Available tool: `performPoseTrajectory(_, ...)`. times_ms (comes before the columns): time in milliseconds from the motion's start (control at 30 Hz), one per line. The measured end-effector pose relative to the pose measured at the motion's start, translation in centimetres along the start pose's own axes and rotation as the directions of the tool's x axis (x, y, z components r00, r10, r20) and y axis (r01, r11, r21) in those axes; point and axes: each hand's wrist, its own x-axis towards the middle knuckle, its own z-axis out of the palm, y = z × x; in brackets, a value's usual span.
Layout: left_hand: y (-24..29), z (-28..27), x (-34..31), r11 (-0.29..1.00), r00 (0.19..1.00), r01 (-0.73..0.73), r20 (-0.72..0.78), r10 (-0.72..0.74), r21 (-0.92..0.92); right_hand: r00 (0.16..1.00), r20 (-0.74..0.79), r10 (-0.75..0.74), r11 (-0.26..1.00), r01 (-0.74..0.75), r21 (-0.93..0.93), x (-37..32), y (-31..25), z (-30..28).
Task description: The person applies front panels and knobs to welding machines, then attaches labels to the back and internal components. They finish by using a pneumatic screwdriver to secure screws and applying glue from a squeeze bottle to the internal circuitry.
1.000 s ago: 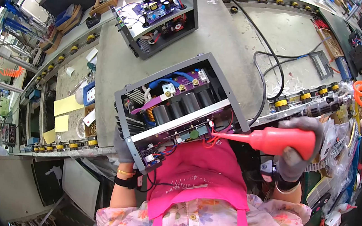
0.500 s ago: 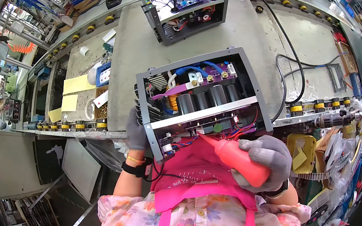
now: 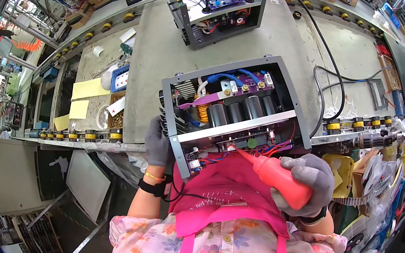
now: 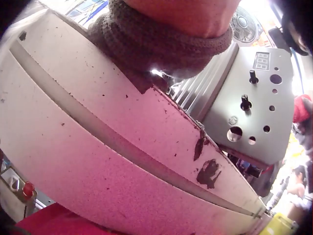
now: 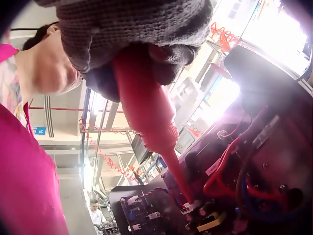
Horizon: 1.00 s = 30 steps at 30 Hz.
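An electronics unit with an open grey metal case lies tilted at the table's front edge, showing black capacitors, blue cables and a lower circuit board. The right hand, in a grey knitted glove, grips a red squeeze bottle with a long tapered nozzle. In the right wrist view the nozzle tip is right at a white connector on the board. The gloved left hand is at the case's left side, by the heatsink fins; its fingers are mostly hidden. The left wrist view shows the unit's panel with two black shafts.
A second open unit stands farther back on the table. A black cable runs along the right side. Yellow paper sheets and a blue tray lie to the left. A yellow bin sits at the right, below the roller rail.
The right hand has brought the red bottle leftward and down, its nozzle now angled into the lower board. The left hand stays at the unit's side, while the head view has shifted.
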Motion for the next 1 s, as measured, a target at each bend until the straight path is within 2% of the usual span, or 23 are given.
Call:
performPoseTrajectory(67,0.9,0.0,-0.1,0.998,1.000,-0.007,0.011,0.006,0.058,1.000,0.027,0.010,0.999,-0.009,-0.039,0.6,-0.5,-0.5)
performPoseTrajectory(133,1.2,0.0,-0.2,0.997,0.998,-0.061,0.035,0.059,0.057,0.990,-0.115,0.075,0.979,-0.051,0.199,0.3,-0.8,0.0)
performPoseTrajectory(167,1.2,-0.2,-0.2,0.994,0.996,-0.087,0.041,0.085,0.059,0.986,-0.139,0.091,0.960,-0.049,0.276,0.5,-0.9,0.3)
performPoseTrajectory(233,-1.7,-1.0,0.0,0.972,0.988,-0.155,0.030,0.152,0.175,0.984,-0.150,0.095,0.922,-0.030,0.387,1.2,-1.4,0.9)
performPoseTrajectory(300,-1.2,-0.6,-0.1,0.954,0.974,-0.215,-0.020,0.224,0.207,0.989,-0.131,0.067,0.905,-0.005,0.426,1.8,-1.5,1.8)
performPoseTrajectory(400,0.7,-0.5,-0.2,0.949,0.977,-0.209,0.012,0.212,0.237,0.994,-0.104,0.027,0.906,0.020,0.422,2.1,-1.4,3.4)
performPoseTrajectory(533,0.8,-0.5,-0.4,0.963,0.976,-0.217,0.013,0.217,0.160,0.999,-0.026,-0.030,0.941,0.037,0.335,3.1,-1.5,3.9)
performPoseTrajectory(600,0.6,-0.6,-0.3,0.957,0.968,-0.250,0.025,0.249,0.149,1.000,-0.021,-0.022,0.942,0.028,0.335,2.7,-1.6,3.9)
performPoseTrajectory(700,1.5,-0.6,-0.4,0.963,0.975,-0.224,0.031,0.222,0.150,0.999,-0.024,-0.023,0.940,0.029,0.339,2.3,-1.6,3.6)
performPoseTrajectory(800,1.8,-0.7,-0.4,0.989,0.987,-0.142,0.086,0.139,0.034,1.000,-0.022,-0.013,0.942,0.020,0.334,2.0,-1.8,3.2)
performPoseTrajectory(900,1.9,-1.2,-1.0,0.978,0.990,-0.006,0.137,0.035,-0.207,1.000,-0.002,0.011,0.944,-0.010,0.329,1.6,-2.0,2.9)
performPoseTrajectory(1000,2.4,-1.7,-3.4,0.959,0.971,-0.075,0.200,0.133,-0.272,0.999,0.013,0.050,0.946,-0.052,0.320,1.0,-2.2,2.7)
